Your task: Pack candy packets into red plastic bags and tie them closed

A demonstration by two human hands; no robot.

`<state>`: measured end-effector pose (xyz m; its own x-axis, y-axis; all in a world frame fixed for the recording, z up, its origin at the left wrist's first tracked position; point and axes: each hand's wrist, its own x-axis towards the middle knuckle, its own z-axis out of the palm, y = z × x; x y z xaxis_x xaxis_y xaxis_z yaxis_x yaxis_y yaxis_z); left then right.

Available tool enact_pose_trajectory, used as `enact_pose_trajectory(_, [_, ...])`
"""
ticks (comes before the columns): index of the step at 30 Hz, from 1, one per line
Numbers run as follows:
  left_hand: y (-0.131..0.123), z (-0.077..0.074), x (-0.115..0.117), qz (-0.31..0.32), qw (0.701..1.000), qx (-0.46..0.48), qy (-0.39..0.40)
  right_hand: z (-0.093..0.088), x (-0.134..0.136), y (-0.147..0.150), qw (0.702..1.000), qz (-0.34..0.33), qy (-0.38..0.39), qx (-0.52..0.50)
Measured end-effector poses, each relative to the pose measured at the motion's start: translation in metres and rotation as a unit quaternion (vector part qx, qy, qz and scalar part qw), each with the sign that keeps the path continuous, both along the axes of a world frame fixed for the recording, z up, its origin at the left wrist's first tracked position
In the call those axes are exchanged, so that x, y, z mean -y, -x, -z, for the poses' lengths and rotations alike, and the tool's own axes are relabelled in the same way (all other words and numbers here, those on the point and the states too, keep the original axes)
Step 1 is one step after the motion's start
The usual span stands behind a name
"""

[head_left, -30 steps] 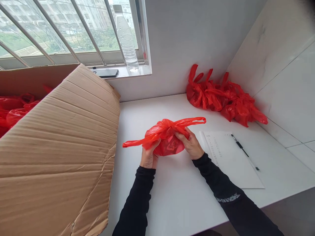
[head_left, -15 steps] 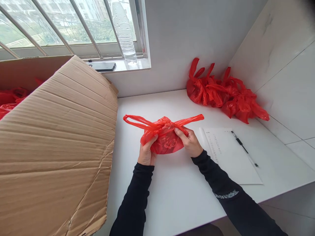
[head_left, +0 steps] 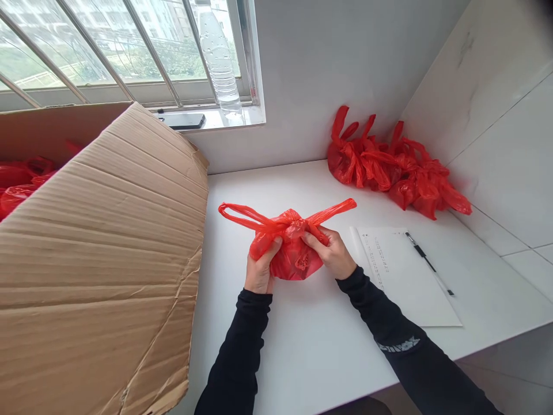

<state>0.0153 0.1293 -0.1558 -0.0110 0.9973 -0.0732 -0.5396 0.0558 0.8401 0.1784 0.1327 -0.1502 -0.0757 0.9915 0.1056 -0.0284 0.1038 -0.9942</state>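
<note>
Worktop [head_left: 306,351], front edge: slants from the bottom centre up to the right border; a broad white stretch lies between the forearms.
Left hand [head_left: 260,266]: centre; thumb pressed on the bag's left side, fingers mostly hidden behind it.
Right hand [head_left: 334,253]: right of centre; thumb and fingers pinching the bag's upper right side.
Held red bag [head_left: 298,259]: centre of the frame, between the hands; gathered neck uppermost, rounded base toward the bottom. Contact between base and worktop cannot be told.
Bag's long axis: left to right across the frame, handles included; the left handle [head_left: 244,214] points left and slightly up, the right handle [head_left: 334,212] right and up.
Cardboard box [head_left: 108,259]: fills the lower left; a strip of worktop separates its right edge from the left hand. Red bundles [head_left: 19,178] show inside.
Paper [head_left: 415,288]: just beside the right hand; a pen [head_left: 425,256] lies slantwise along its right edge.
Row of red bags [head_left: 389,164]: upper right, along the worktop's rear; white surface lies between it and the held bag.
Windowsill [head_left: 211,119]: upper left; bears an upright bottle [head_left: 220,63].
</note>
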Motion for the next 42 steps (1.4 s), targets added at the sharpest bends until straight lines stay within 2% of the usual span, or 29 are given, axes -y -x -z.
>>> enact_pose_trajectory(6, [-0.002,-0.008,0.006,-0.072,0.990,0.101,0.069,0.005,-0.002,-0.001,1.000,0.014,0.013,-0.015])
enact_pose_trajectory(9, [0.001,-0.010,0.007,-0.013,0.993,0.085,0.079,0.008,-0.004,0.001,0.998,0.049,0.002,-0.035])
enact_pose_trajectory(12, [0.003,-0.007,0.006,0.043,0.997,0.037,0.053,0.008,-0.006,0.001,0.996,0.055,0.001,-0.075])
enact_pose_trajectory(16, [0.004,-0.001,0.003,0.015,0.999,0.025,0.030,0.006,-0.006,0.001,0.993,0.021,0.013,-0.117])
enact_pose_trajectory(19, [0.004,-0.003,0.004,0.004,0.999,0.033,0.028,0.005,-0.005,0.002,0.992,-0.006,0.018,-0.125])
enact_pose_trajectory(24, [0.001,-0.010,0.004,-0.020,0.999,0.046,0.019,0.004,-0.005,0.003,0.992,-0.001,0.021,-0.126])
enact_pose_trajectory(27, [0.000,-0.006,0.002,-0.040,0.998,0.034,0.021,0.002,-0.005,0.002,0.992,-0.001,0.024,-0.126])
enact_pose_trajectory(31, [0.006,0.007,0.000,-0.044,0.995,-0.088,0.002,0.002,-0.005,0.002,0.997,0.017,0.003,-0.072])
enact_pose_trajectory(34, [0.009,0.013,0.002,-0.070,0.980,-0.178,-0.052,0.004,-0.005,0.004,0.998,0.056,-0.014,-0.030])
enact_pose_trajectory(38, [0.005,0.014,0.006,-0.091,0.931,-0.306,-0.175,0.008,-0.009,0.005,0.997,0.080,-0.010,0.001])
enact_pose_trajectory(42, [0.002,0.014,0.013,-0.135,0.883,-0.394,-0.218,0.010,-0.004,0.004,0.988,0.142,0.015,0.061])
